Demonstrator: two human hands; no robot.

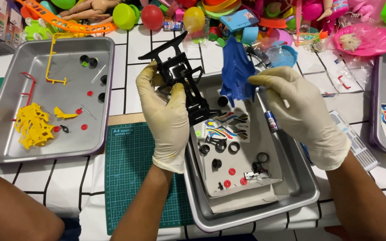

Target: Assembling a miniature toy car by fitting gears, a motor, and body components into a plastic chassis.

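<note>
Two gloved hands work above the middle steel tray [307, 196]. The left hand [166, 116] has its grip closed round a black toy-car chassis [182, 78], lifted clear for access; the right hand [298, 111] pinches a small screwdriver [266, 114], tip angled chassis-ward, beside a blue body shell [237, 73].

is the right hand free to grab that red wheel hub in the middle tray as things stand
Probably not yet: the right hand is already gripping a screwdriver. The red hub lies uncovered in the middle tray just below, so nothing else blocks it.
</note>
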